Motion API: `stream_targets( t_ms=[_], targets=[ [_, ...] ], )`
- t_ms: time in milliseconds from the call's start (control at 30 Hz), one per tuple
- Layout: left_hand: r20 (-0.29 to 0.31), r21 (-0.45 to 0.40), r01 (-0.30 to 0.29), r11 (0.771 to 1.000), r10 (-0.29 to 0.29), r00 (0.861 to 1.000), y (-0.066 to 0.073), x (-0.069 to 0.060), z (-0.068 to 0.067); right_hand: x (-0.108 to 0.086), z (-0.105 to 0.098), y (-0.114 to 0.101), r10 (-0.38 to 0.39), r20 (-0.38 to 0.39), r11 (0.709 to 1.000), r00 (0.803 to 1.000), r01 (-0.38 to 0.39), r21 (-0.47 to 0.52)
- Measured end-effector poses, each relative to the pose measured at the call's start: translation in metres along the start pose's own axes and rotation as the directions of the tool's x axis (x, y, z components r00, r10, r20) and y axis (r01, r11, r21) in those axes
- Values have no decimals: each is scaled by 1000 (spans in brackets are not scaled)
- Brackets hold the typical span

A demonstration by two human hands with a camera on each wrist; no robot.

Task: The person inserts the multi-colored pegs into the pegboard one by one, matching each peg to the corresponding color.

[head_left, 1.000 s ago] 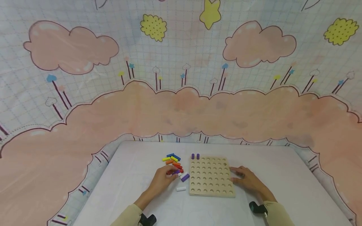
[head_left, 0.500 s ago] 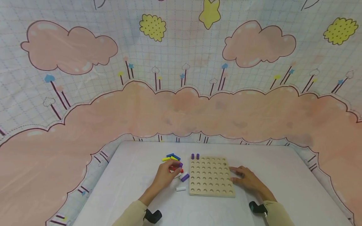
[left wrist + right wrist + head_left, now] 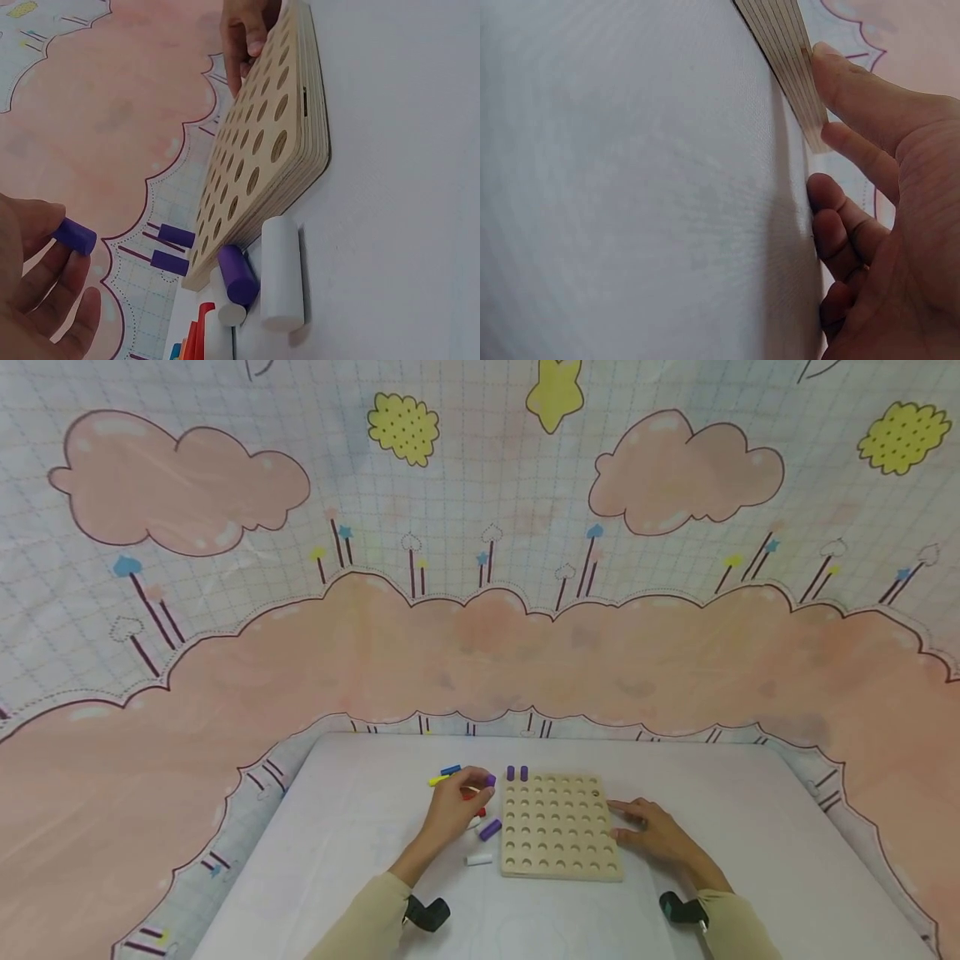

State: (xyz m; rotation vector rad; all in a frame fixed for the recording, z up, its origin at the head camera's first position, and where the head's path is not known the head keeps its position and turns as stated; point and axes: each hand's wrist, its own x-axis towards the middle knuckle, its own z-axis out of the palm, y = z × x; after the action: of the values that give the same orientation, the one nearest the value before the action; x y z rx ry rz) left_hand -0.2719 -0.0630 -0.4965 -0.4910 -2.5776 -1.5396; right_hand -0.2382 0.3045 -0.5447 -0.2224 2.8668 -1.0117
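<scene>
From where I stand, the purple peg [image 3: 491,781] sits at the fingertips of the left hand [image 3: 450,810], pinched between thumb and fingers with one end sticking out past them. I'd guess it is light, stiff and hard to break, though its smooth round side could roll or slip; a pinch around the middle or upper part, leaving the lower end bare, looks the surest hold. Just right of those fingertips, two upright purple pegs [image 3: 517,773] stand at the far left corner of the wooden board [image 3: 562,823]. Nearer the person than the left hand's fingers lie a loose purple peg [image 3: 490,831] and a white peg [image 3: 478,860]; beyond the hand, a blue peg [image 3: 451,769] and a yellow peg [image 3: 438,781], partly covered. The right hand [image 3: 652,837] grips nothing, thumb and finger spread apart, touching the board's right edge
</scene>
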Motion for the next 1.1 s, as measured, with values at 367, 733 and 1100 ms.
stream_targets(
  t_ms=[367, 733, 1100],
  targets=[
    [-45, -74, -18, 997, 14, 999, 0, 23, 12, 3, -4, -3, 15, 2, 1000, 1000, -15, 26],
    [-32, -93, -21, 995, 18, 999, -8, 28, 31, 2, 0, -1, 37, 10, 999, 999, -37, 32],
    [-23, -63, 72, 995, -73, 997, -10, 35, 46, 0, 0, -2, 19, -2, 999, 1000, -19, 27]
  ],
)
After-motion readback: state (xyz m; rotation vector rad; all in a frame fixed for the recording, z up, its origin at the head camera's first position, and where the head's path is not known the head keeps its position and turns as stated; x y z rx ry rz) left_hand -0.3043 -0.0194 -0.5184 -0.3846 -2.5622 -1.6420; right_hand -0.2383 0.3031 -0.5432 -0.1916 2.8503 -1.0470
